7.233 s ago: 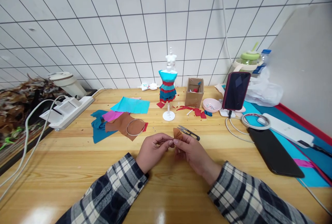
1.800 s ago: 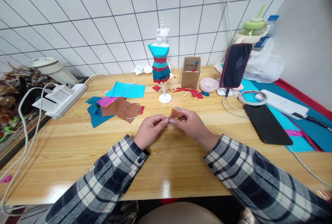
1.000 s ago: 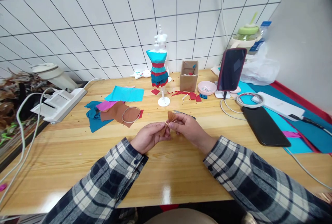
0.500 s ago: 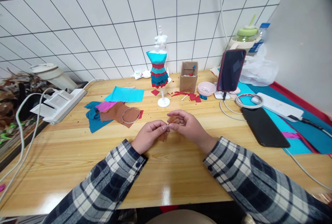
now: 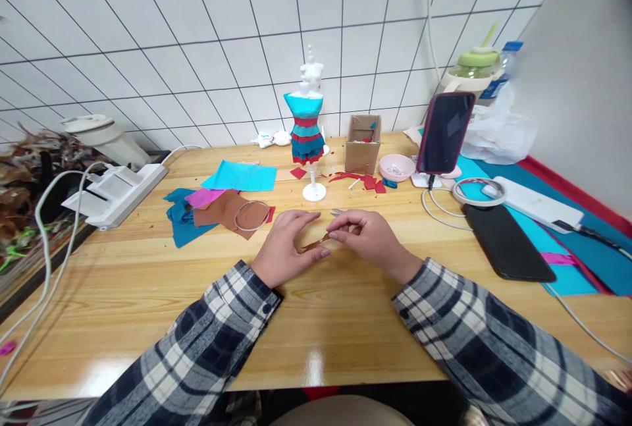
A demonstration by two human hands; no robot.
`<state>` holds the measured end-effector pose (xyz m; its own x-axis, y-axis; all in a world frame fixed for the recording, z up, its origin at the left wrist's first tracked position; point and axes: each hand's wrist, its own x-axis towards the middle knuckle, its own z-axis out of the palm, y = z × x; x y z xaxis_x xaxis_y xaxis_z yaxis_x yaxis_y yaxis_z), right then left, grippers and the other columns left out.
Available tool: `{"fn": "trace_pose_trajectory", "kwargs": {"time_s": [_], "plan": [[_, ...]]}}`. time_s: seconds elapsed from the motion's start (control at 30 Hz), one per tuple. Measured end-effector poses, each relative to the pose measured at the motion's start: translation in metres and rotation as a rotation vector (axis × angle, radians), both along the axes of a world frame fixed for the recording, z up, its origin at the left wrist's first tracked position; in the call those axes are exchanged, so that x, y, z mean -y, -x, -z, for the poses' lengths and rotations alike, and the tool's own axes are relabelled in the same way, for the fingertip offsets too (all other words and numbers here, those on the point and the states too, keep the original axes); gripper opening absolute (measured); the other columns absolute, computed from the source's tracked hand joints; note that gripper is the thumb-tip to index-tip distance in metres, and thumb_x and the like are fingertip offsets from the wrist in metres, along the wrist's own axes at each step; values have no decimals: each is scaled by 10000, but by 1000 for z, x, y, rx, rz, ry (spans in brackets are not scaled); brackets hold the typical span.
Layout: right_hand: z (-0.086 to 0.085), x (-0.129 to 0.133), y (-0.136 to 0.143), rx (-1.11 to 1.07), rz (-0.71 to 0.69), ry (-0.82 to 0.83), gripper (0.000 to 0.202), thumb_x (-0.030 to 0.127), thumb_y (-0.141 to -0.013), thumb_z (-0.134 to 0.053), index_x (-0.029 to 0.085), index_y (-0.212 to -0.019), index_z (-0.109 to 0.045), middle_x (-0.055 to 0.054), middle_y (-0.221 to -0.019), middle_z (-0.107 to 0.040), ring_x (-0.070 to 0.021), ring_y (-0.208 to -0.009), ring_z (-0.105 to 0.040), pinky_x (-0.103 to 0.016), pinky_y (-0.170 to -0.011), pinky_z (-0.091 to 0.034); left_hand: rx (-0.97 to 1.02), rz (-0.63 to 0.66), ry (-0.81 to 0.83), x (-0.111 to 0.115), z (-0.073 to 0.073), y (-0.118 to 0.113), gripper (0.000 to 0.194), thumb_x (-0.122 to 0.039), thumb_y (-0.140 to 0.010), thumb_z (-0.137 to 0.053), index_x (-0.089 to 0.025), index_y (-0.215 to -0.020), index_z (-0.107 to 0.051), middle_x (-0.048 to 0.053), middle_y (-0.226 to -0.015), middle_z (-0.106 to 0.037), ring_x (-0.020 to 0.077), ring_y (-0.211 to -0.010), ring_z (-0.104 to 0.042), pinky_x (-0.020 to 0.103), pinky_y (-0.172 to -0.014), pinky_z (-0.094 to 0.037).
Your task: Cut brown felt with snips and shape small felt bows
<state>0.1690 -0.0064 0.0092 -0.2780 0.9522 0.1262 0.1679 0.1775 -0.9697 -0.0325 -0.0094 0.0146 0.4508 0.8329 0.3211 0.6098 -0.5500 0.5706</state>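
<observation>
Between my hands is a small gathered strip of brown cloth or paper (image 5: 313, 245), pinched at its middle, where a small pale spot shows. My right hand (image 5: 368, 238) holds one end between thumb and fingertips. My left hand (image 5: 286, 245) is open, thumb and fingers spread apart around the other end; whether it touches the strip I cannot tell. Just behind my right fingers, a grey metal tip (image 5: 336, 212) pokes out, the rest hidden. Beyond the hands stands a small white dress form (image 5: 313, 192) wearing a blue and red tiered dress (image 5: 306, 130).
Brown (image 5: 227, 209), turquoise (image 5: 241, 176) and dark blue pieces lie left, with a ring (image 5: 251, 215) on top. A cardboard box (image 5: 363, 149), pink bowl (image 5: 396, 167), red scraps and a propped phone (image 5: 446, 133) stand behind right. A black phone (image 5: 508, 241) and cables lie right.
My left hand has loosened its pinch and spread its fingers. The right hand keeps the brown strip, which now looks narrower and slanted. The metal tip has come into sight.
</observation>
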Motion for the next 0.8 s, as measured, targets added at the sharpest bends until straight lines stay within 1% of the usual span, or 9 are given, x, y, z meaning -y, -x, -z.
{"fn": "trace_pose_trajectory", "kwargs": {"time_s": [0.13,0.27,0.33,0.4,0.43,0.53,0.6,0.67,0.8], "plan": [[1,8,10,42,25,-106,93,242,-772,-669,184,-820,-724,-34,-801,-664,-132,-677,-575,-269,-617,-461,-65,83,-141,-1,4,-2,226,-351,-850,-610,-195,-993,-688,83,-1014,-679,224,-1013,-582,397,-915,-429],[4,8,11,20,8,-138,104,267,-766,-683,170,-782,-713,-50,-826,-621,-159,-761,-585,-283,-650,-471,-55,135,-192,-1,6,-3,157,-283,-870,-586,-207,-944,-702,62,-945,-705,218,-1007,-590,396,-911,-422],[4,4,5,41,-39,-104,152,295,-791,-662,170,-866,-706,-50,-835,-628,-160,-748,-590,-285,-641,-475,-16,146,-169,-1,6,-3,145,-263,-872,-582,-202,-916,-706,58,-907,-708,207,-970,-604,381,-892,-432],[3,-2,-5,131,-14,-142,227,316,-831,-620,174,-999,-675,-59,-891,-644,-169,-779,-598,-300,-674,-482,31,135,-117,-1,5,-3,147,-259,-874,-581,-197,-903,-711,60,-882,-704,195,-921,-615,358,-861,-446],[4,-5,-10,216,53,-207,252,319,-850,-597,176,-1048,-656,-69,-935,-644,-181,-822,-597,-315,-715,-481,59,120,-82,-1,4,-3,152,-261,-875,-579,-194,-894,-714,63,-873,-700,190,-900,-617,347,-844,-452],[9,-16,-24,605,222,-445,280,335,-863,-587,180,-1090,-637,-116,-1071,-612,-262,-1046,-529,-403,-900,-405,158,44,50,1,3,-4,176,-278,-874,-577,-175,-855,-719,73,-853,-690,182,-851,-617,321,-807,-463],[15,-22,-29,805,229,-434,279,345,-867,-582,180,-1089,-619,-126,-1067,-602,-279,-1056,-516,-408,-882,-395,228,-19,159,2,3,-4,199,-299,-876,-571,-165,-839,-713,74,-838,-688,181,-830,-618,312,-792,-464],[20,-26,-30,923,196,-380,189,308,-863,-586,187,-1005,-612,-111,-1005,-607,-265,-996,-533,-382,-832,-400,312,-77,287,3,5,-4,217,-326,-878,-564,-160,-848,-700,69,-826,-688,178,-806,-618,302,-769,-465],[22,-26,-24,883,156,-310,32,211,-865,-543,195,-842,-527,-75,-872,-616,-220,-858,-556,-320,-748,-390,488,-129,493,3,8,-3,233,-364,-864,-578,-156,-815,-670,43,-774,-668,164,-772,-606,278,-746,-457]]}}
